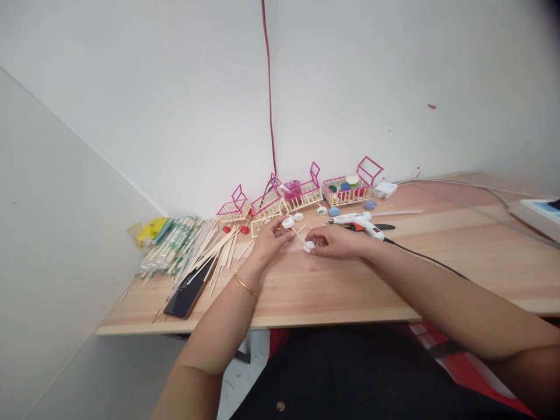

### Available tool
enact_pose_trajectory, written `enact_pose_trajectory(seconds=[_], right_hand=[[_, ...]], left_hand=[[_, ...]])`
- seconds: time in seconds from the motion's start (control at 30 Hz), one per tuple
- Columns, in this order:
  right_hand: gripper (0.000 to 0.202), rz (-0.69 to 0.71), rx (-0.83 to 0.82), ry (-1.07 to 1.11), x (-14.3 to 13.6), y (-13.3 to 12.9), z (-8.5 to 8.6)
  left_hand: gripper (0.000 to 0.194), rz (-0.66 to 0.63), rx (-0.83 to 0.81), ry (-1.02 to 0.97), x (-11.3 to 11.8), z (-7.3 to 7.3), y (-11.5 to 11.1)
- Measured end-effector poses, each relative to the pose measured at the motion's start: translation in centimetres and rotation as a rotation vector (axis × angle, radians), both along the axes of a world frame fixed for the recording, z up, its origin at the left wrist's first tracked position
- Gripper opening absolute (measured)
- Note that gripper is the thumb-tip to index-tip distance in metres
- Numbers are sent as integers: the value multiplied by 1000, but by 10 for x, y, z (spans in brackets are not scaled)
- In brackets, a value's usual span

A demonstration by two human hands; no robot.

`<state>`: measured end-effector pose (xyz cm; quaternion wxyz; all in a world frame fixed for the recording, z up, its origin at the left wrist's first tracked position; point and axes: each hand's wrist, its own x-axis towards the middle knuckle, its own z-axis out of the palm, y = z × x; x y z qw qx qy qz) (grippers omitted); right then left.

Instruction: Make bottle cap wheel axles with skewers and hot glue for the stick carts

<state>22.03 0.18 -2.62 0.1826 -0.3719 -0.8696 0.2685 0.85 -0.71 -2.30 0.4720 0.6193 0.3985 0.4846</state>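
White-capped stick (298,235) | left grip (268,239), right grip (338,241) pinching opposite ends | glue gun (356,217), baskets (349,200) just beyond

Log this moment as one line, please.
left hand: at upper white cap | right hand: holds lower white cap | thin stick: between caps | white glue gun: lies on table

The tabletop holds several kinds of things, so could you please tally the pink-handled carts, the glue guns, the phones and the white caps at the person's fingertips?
Pink-handled carts: 4
White caps, one at the left hand and one at the right hand: 2
Glue gun: 1
Phone: 1
Total: 8
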Motion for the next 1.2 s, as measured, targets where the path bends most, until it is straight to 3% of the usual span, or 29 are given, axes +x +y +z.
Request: enact_pose_trajectory(seconds=[0.57, 0.87, 1.2], right_hand=[[22, 33, 57, -10, -11, -2, -7], [24, 4, 17, 71, -13, -6, -9], [28, 72, -127, 128, -12, -10, -5]], left_hand=[[33, -30, -19, -3, 7, -8, -1], [33, -12, 7, 17, 6, -8, 2], [29, -11, 38, 13, 8, 0, -5]])
